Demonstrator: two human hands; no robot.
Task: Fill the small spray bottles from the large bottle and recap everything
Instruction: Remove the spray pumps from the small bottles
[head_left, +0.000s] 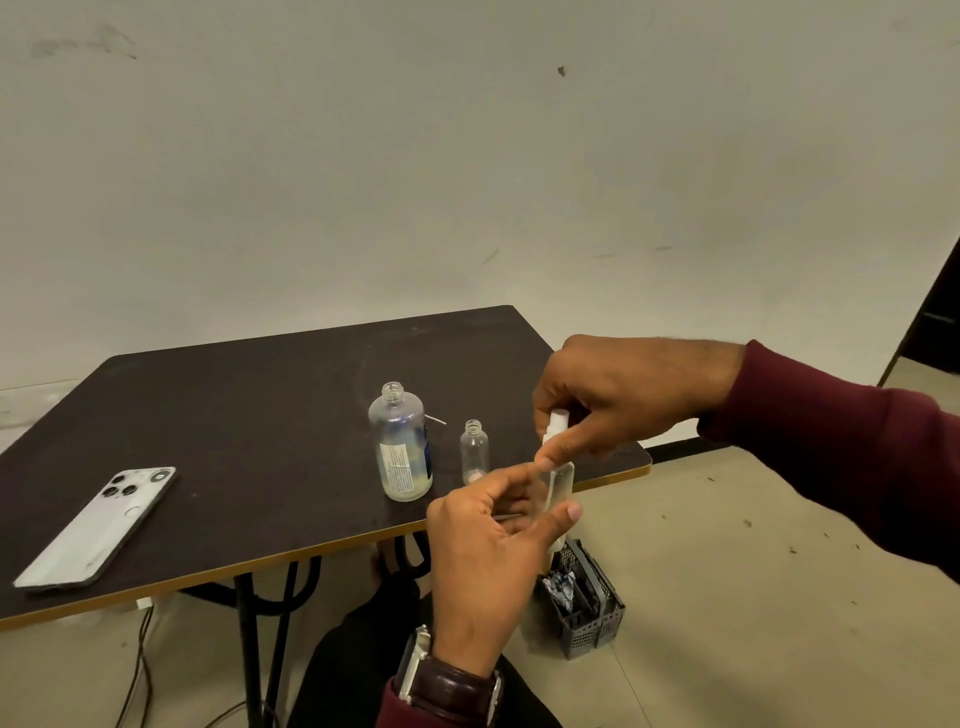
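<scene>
The large clear bottle (401, 447) with a white label stands uncapped near the front of the dark table (249, 415). To its right a small clear bottle (474, 451) stands upright, uncapped. In front of the table's right corner my left hand (493, 561) grips the body of a second small spray bottle (561, 486), held upright. My right hand (623, 400) pinches that bottle's white spray cap (557, 422) at the top. A thin white dip tube (435, 419) lies behind the large bottle.
A white phone (98, 525) lies face down at the table's front left. On the floor to the right of the table stands a grey perforated basket (587, 603) with items inside. Cables run on the floor under the table.
</scene>
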